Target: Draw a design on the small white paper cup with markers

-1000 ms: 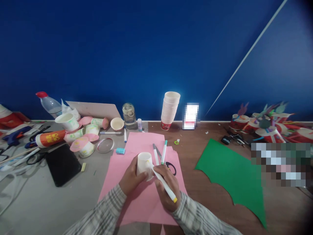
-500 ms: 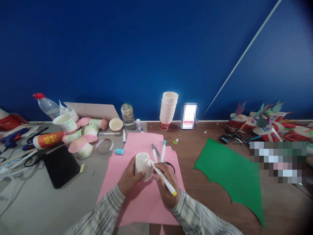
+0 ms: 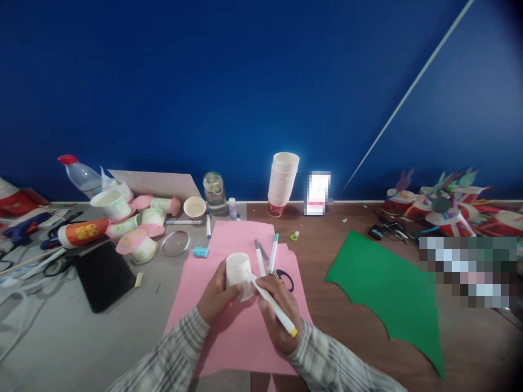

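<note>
My left hand (image 3: 218, 294) is wrapped round a white paper cup (image 3: 238, 269), holding it over pink paper (image 3: 245, 348). The cup appears upside down, with its wider rim toward me. Between the fingers of my right hand (image 3: 281, 313) is a white marker (image 3: 274, 306) with a yellow end, its tip at the right side of the cup. Just beyond my right hand lie a green-ended marker (image 3: 273, 253), a grey-ended marker (image 3: 259, 256) and scissors (image 3: 286, 279), partly hidden by the hand.
A stack of paper cups (image 3: 283, 182) stands at the back beside a glass jar (image 3: 214, 193). Green paper (image 3: 388, 288) lies to the right. Leftward are decorated cups (image 3: 139, 245), a black tablet-like slab (image 3: 105, 276) and a glue gun (image 3: 26, 227). A turquoise cap-like piece (image 3: 200, 252) rests on the pink paper.
The marker tip has moved slightly down the cup's side, and my right hand is a little lower. My left hand keeps its hold. The view has shifted slightly.
</note>
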{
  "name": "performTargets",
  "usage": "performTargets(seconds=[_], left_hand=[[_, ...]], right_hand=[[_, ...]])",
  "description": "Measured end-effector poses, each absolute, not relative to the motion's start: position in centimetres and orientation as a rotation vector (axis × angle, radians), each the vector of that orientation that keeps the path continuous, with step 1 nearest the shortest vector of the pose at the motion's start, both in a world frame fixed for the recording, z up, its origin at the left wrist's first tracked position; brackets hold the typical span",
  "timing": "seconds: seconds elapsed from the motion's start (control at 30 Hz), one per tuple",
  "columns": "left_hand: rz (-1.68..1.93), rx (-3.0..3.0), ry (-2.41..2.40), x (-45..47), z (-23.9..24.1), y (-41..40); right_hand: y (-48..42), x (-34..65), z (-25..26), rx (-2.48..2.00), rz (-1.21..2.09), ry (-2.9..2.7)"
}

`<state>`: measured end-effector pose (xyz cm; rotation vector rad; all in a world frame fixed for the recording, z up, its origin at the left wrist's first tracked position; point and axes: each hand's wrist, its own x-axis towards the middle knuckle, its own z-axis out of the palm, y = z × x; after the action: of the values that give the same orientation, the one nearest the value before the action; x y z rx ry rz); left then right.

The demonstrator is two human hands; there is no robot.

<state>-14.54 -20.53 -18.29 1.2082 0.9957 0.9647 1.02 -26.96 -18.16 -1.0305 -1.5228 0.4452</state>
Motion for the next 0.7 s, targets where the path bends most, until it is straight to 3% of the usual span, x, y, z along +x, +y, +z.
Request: performTargets(seconds=[0.4, 0.7], left_hand=[[0.939, 1.189, 0.985, -14.44, -17.90, -20.65], [0.953, 1.206, 0.994, -14.64, -18.25, -20.50]], right_hand=[[-27.07, 0.88, -18.87, -1.042, 0.347, -1.683], [-26.69, 1.04, -17.98, -1.078, 0.463, -1.520]])
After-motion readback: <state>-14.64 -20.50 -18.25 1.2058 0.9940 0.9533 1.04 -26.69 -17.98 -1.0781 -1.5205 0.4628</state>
